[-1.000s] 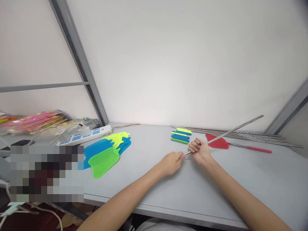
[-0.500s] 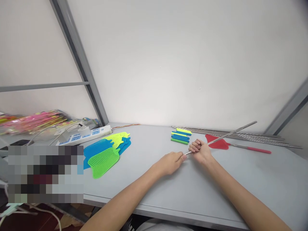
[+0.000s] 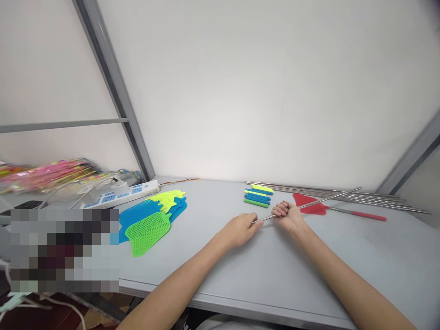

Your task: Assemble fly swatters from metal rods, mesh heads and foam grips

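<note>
A thin metal rod (image 3: pixel 328 198) runs slantwise through both hands above the table, its far end pointing up to the right. My left hand (image 3: pixel 241 229) pinches the rod near its lower left end. Further along, my right hand (image 3: pixel 288 216) has its fingers wrapped round the same rod. Behind the right hand lies a red fly swatter (image 3: pixel 311 204) with a metal shaft and a red handle (image 3: pixel 369 215). Several coloured handle tubes (image 3: pixel 257 198), yellow, blue and green, lie in a small stack just beyond the hands.
Loose swatter heads lie to the left: a green one (image 3: pixel 149 234), blue ones (image 3: pixel 139 213) and yellow ones (image 3: pixel 168 200). Several metal rods (image 3: pixel 371 198) rest along the wall. A power strip (image 3: pixel 125 195) and bagged pink goods (image 3: pixel 51 174) are at the far left.
The rod has tilted lower at its right end and slid slightly left. My left hand has shifted a little left along with it; both hands keep their hold.
</note>
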`<state>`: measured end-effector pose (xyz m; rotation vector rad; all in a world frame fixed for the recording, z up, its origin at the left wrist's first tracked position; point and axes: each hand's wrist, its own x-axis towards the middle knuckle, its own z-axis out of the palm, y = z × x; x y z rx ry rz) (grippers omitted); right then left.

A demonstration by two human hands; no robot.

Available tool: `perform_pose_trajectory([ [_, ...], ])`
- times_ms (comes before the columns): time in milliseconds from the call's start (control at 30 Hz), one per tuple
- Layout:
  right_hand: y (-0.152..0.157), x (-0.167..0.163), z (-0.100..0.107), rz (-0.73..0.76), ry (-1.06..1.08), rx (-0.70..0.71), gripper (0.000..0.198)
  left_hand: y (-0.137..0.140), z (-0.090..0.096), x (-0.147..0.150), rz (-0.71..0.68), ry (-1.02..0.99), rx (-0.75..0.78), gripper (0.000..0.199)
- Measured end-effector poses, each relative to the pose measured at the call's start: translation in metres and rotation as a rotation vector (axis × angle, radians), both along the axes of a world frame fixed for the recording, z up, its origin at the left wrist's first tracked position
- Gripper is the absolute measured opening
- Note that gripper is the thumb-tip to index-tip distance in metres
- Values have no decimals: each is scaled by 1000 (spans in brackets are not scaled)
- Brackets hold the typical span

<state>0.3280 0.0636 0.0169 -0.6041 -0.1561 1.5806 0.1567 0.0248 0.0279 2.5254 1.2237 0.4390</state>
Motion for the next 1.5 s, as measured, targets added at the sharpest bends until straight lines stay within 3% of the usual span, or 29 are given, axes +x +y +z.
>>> perform_pose_trajectory([
  [767, 12, 14, -5, -100, 30, -83, 19, 5, -3, -3, -12, -63, 82, 30],
  [1100, 14, 15, -7, -127, 67, -106, 18, 6, -2, -4, 41, -68, 42, 40],
  [1500, 14, 15, -8, -131, 98, -133, 19, 10, 0, -6, 60, -50, 97, 41],
])
